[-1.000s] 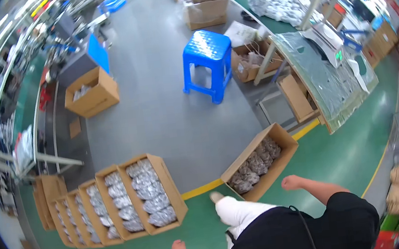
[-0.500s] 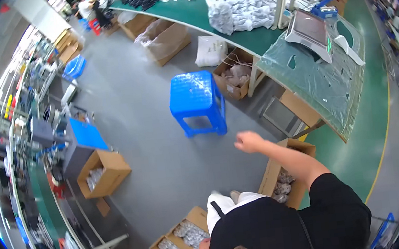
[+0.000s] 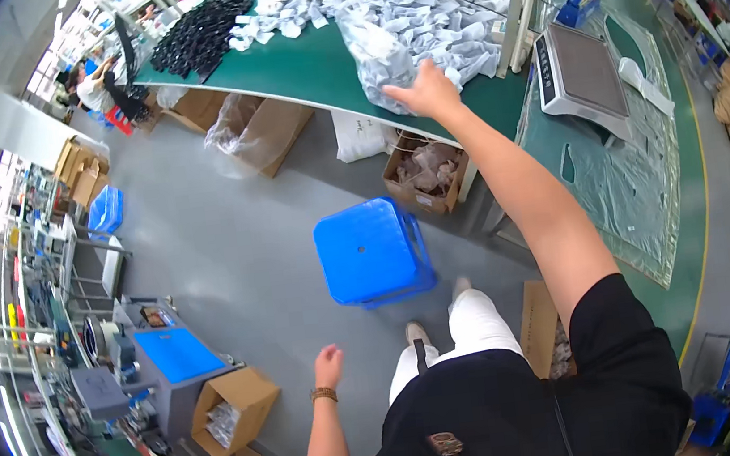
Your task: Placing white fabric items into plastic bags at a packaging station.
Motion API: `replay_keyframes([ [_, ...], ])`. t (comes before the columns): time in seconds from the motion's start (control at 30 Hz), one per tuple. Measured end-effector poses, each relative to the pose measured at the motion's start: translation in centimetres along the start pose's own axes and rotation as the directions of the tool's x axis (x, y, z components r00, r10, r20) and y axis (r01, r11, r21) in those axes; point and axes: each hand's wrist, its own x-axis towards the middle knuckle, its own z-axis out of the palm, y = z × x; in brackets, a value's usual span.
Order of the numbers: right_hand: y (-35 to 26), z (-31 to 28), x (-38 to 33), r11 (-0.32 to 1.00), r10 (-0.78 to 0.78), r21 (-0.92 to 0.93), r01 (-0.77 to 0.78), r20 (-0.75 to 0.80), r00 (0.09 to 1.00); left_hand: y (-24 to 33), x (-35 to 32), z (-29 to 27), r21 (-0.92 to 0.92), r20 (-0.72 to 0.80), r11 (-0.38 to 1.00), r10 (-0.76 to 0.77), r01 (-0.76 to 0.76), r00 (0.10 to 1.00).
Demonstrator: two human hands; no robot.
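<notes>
My right hand [image 3: 428,93] reaches over the front edge of the green table [image 3: 303,77], thumb and fingers spread, with nothing in it. Just beyond it is a clear plastic bag [image 3: 374,51] of pale pieces, hanging partly over the edge. Whether my fingertips touch the bag I cannot tell. Behind the bag spreads a big heap of small white-wrapped pieces [image 3: 450,25]. Low at my left side, my left hand [image 3: 329,367] hangs free above the floor, fingers loosely bent and holding nothing. A blue plastic stool [image 3: 363,251] stands in front of my feet.
Right of the heap, a scale [image 3: 581,73] sits on a plastic-covered table [image 3: 623,199]. Under the green table are an open carton [image 3: 426,171], a white sack [image 3: 361,134] and a bag-lined carton [image 3: 269,140]. Another carton [image 3: 245,404] stands left. A person [image 3: 95,89] sits far left.
I have come closer to the green table and the stool. My right hand has stretched forward to the plastic bag. My left hand has come away from the cartons of wrapped pieces at lower left.
</notes>
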Motion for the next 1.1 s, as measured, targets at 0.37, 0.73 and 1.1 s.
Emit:
replay_keyframes([
  [0.37, 5.6, 6.5, 25.3, 0.82, -0.573, 0.035, 0.572, 0.085, 0.815, 30.8, 11.1, 10.9, -0.164, 0.299, 0.981, -0.047, 0.099, 0.953],
  [0.73, 8.7, -14.7, 13.8, 0.736, -0.315, 0.664, 0.129, 0.169, 0.934, 50.6, 18.8, 24.4, -0.47, 0.569, 0.882, 0.332, -0.034, 0.753],
  [1.1, 19.1, -37.0, -3.3, 0.981, 0.08, 0.167, -0.1, 0.123, 0.989, 57.5, 4.4, 44.1, -0.439, 0.898, 0.845, 0.401, 0.306, 0.181],
])
